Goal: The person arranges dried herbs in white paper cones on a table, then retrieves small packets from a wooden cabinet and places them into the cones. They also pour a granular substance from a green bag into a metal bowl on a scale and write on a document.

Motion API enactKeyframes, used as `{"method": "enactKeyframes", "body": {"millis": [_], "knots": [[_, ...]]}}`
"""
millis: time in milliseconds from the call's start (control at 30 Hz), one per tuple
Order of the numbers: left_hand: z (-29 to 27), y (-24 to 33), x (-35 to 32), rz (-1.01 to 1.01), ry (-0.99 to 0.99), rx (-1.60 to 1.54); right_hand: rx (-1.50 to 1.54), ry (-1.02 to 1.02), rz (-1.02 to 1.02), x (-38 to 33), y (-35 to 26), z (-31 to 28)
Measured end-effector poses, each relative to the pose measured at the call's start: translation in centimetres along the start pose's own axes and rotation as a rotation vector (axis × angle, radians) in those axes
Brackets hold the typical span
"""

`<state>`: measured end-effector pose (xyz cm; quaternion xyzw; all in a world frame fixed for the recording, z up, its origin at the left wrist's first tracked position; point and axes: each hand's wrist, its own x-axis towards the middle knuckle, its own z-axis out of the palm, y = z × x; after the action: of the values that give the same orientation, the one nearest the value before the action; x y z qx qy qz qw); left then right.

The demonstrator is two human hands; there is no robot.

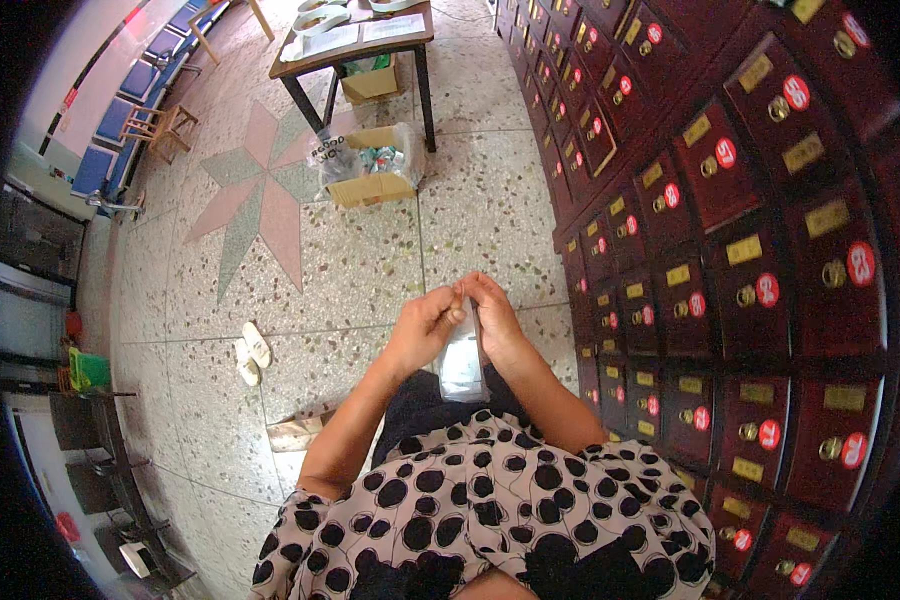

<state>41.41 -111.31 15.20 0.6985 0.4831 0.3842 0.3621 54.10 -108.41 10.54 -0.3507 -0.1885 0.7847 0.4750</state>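
Note:
A narrow clear plastic bag (461, 370) hangs in front of my lap, its shiny lower end catching the light. At its top, my left hand (428, 328) is closed with thumb and fingers pinched on the bag. My right hand (495, 318) meets it there, fingers bent around the same top edge. The two hands touch, or nearly so, at the fingertips. What the bag holds, if anything, cannot be made out through the glare.
Dark red drawer cabinets (715, 275) with brass pulls and round red labels rise on my right. Ahead, a cardboard box (372, 190) lined with plastic stands before a table (370, 42) bearing papers and white trays. Pale shoes (252, 352) lie left; blue chairs (110, 118) line the wall.

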Motion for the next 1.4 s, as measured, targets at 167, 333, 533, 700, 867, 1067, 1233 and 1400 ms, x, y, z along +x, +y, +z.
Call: {"method": "enactKeyframes", "body": {"millis": [167, 333, 533, 700, 867, 1067, 1233, 1400], "knots": [[0.0, -2.4, 4.6, -0.232, 0.097, -0.203, -0.046, -0.008, 0.009, 6.4, -1.8, -1.1], [-1.9, -7.0, 12.1, -0.296, -0.048, -0.048, -0.470, -0.092, -0.106, 14.2, -4.6, -0.8], [-5.3, -10.6, 21.7, -0.115, 0.021, -0.001, -0.474, 0.107, -0.069, 25.0, -7.7, 1.7], [-6.5, -12.7, 28.0, 0.312, -0.108, 0.036, -0.452, 0.217, 0.029, 34.6, -10.1, -5.0], [-7.2, -15.8, 32.1, 0.004, -0.075, -0.045, -0.193, 0.107, 0.163, 38.0, -14.8, 0.3], [-7.9, -18.7, 40.5, -0.241, -0.215, 0.116, -0.367, 0.114, 0.107, 47.4, -16.2, -1.6], [-6.8, -20.0, 47.1, -0.078, -0.167, 0.128, -0.304, 0.145, 0.192, 55.3, -19.9, -2.9], [-4.5, -20.1, 54.1, -0.077, -0.119, -0.042, -0.504, 0.018, 0.313, 62.6, -25.5, -6.6]]}}
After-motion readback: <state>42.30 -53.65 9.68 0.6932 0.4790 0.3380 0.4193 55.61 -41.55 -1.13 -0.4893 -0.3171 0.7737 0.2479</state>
